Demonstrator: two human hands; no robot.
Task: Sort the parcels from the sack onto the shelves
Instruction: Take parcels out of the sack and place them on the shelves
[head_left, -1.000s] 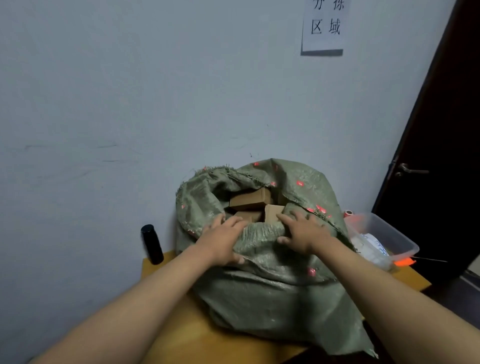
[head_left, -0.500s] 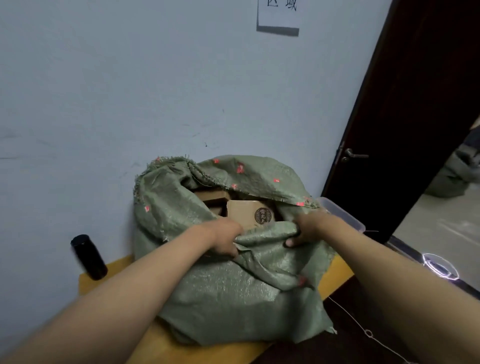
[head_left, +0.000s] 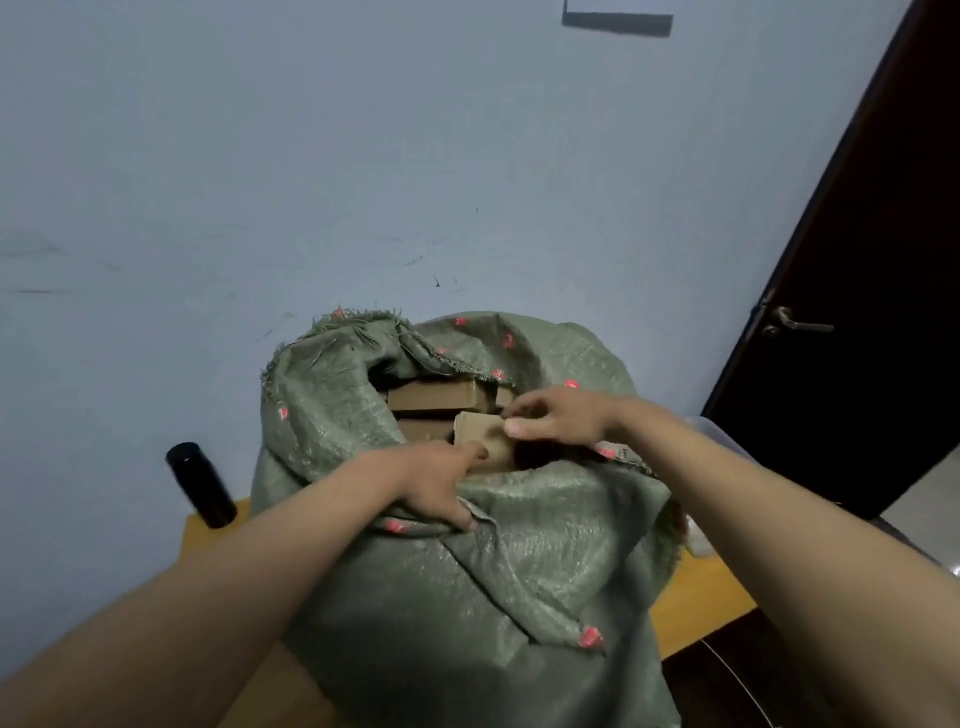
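A green woven sack dotted with small red marks stands on a yellow wooden table against a pale blue wall, its mouth open toward the camera. Inside the opening, brown cardboard parcels are stacked: 1 flat box lies at the back near the top, and a nearer cardboard parcel stands tilted at the front of the mouth. The left hand grips the near rim of the sack, its fingers curled over the folded fabric and its thumb pressed down on the outside, holding the edge low. The right hand reaches into the opening from the right, fingers bent and thumb extended at the top right corner of the nearer parcel; fingertips touch the cardboard, though whether they fully pinch it cannot be told, since the hand covers that corner. Both forearms are bare and stretch in from the bottom corners. A black cylindrical bottle stands tilted on the left end of the table, near the wall and just beside the sack. To the right, a dark door with a metal lever handle stands beside the table, and the edge of a clear plastic bin shows behind the right forearm.
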